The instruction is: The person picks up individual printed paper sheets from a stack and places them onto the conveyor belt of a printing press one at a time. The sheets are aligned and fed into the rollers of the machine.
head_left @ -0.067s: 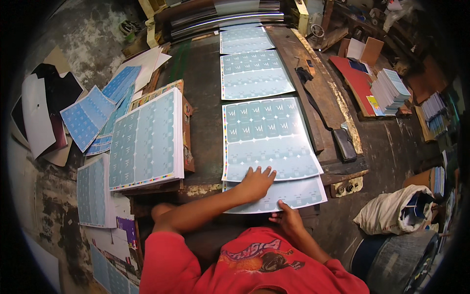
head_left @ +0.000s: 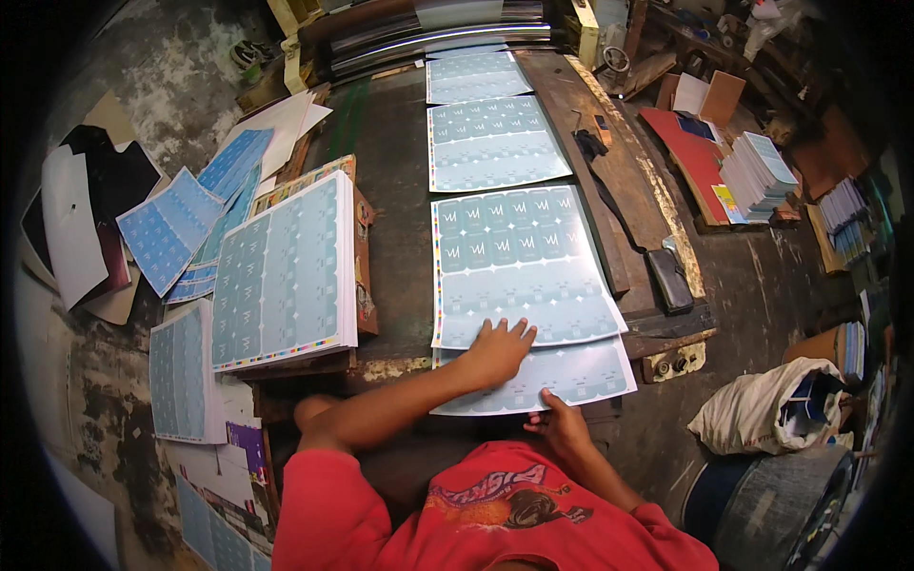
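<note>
A line of printed light-blue sheets runs along the dark metal bed in front of me. My left hand (head_left: 497, 352) lies with fingers spread on the near edge of the closest full sheet (head_left: 519, 271). Under that edge sits another printed sheet (head_left: 581, 373), which overhangs the front of the bed. My right hand (head_left: 564, 425) pinches this lower sheet's near edge, thumb on top and fingers underneath, partly hidden. Farther along the bed lie a second sheet (head_left: 495, 143) and a third sheet (head_left: 473, 76), close to the rollers.
Metal rollers (head_left: 443, 40) cross the far end. A tall stack of printed sheets (head_left: 281, 271) stands left of the bed, with loose blue sheets (head_left: 171, 228) beyond. On the bed's right side lies a black strap (head_left: 614, 205). A white sack (head_left: 752, 409) rests at right.
The closest full sheet and my left hand on it have shifted very slightly away from me. My right hand stays in place on the lower sheet's edge.
</note>
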Demonstrator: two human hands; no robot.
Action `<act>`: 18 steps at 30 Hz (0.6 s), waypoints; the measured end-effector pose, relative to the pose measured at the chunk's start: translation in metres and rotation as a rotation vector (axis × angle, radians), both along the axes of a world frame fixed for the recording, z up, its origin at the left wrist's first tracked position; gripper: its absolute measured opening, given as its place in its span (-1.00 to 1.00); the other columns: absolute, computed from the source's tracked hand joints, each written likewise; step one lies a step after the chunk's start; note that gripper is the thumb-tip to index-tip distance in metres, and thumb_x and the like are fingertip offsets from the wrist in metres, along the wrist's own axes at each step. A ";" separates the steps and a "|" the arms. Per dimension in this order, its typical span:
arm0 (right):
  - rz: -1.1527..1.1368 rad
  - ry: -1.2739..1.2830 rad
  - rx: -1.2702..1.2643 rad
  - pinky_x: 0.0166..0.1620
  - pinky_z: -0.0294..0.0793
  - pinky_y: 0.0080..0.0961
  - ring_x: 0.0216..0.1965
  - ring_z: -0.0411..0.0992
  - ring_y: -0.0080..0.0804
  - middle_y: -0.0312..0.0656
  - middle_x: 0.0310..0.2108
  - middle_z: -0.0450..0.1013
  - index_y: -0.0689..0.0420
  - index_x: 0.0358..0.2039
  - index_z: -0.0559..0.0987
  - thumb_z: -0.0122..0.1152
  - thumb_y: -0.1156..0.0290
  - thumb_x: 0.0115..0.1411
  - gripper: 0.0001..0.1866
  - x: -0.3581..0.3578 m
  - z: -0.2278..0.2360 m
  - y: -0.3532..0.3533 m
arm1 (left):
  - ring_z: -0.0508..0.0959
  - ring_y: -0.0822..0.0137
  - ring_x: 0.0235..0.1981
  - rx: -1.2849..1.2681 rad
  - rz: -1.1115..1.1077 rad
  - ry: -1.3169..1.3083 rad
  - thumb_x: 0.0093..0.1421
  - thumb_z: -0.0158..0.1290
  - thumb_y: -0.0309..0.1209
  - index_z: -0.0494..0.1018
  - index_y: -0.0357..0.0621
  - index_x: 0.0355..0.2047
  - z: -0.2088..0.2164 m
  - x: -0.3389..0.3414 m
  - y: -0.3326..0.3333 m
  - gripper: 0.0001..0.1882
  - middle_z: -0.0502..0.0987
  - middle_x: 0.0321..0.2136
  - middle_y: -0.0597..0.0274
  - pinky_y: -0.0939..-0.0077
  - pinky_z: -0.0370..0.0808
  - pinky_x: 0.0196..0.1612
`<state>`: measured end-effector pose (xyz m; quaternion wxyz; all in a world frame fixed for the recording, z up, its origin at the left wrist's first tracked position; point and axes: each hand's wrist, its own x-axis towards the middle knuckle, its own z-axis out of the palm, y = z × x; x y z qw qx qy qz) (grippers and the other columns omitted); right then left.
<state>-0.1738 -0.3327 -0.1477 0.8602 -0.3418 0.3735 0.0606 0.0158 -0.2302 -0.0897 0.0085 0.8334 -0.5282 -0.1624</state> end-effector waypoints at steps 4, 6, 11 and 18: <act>0.028 0.013 0.021 -0.27 0.60 -0.19 -0.52 0.46 -0.37 -0.15 -0.52 0.48 0.17 -0.15 0.43 0.13 0.15 0.31 -0.67 -0.007 0.004 -0.002 | 0.35 -0.11 0.23 0.034 0.010 -0.065 0.09 0.00 -0.49 0.19 -0.10 0.30 -0.002 0.026 -0.015 -0.31 0.25 0.29 0.04 -0.27 0.17 0.22; 0.030 0.007 0.018 -0.28 0.60 -0.23 -0.53 0.46 -0.37 -0.11 -0.51 0.50 0.20 -0.14 0.43 0.12 0.14 0.32 -0.65 -0.007 0.013 0.001 | 0.38 -0.11 0.19 -0.028 0.009 -0.087 0.07 0.05 -0.46 0.23 -0.13 0.27 -0.013 0.040 -0.016 -0.31 0.27 0.27 0.02 -0.33 0.16 0.20; 0.037 -0.014 0.000 -0.30 0.60 -0.33 -0.54 0.49 -0.38 0.02 -0.42 0.56 0.27 -0.09 0.43 0.09 0.12 0.33 -0.58 -0.014 0.022 0.003 | 0.32 -0.04 0.26 0.017 0.039 -0.082 0.07 0.02 -0.50 0.27 -0.07 0.25 -0.008 0.062 -0.031 -0.34 0.28 0.28 0.08 -0.30 0.12 0.25; 0.067 0.000 0.058 -0.33 0.58 -0.38 -0.51 0.52 -0.37 0.02 -0.39 0.57 0.27 0.01 0.38 0.06 0.16 0.34 -0.57 -0.032 0.050 0.006 | 0.18 -0.03 0.34 0.012 0.131 -0.118 0.07 0.05 -0.45 0.25 0.02 0.28 -0.008 0.095 -0.046 -0.30 0.23 0.30 0.06 -0.27 0.09 0.27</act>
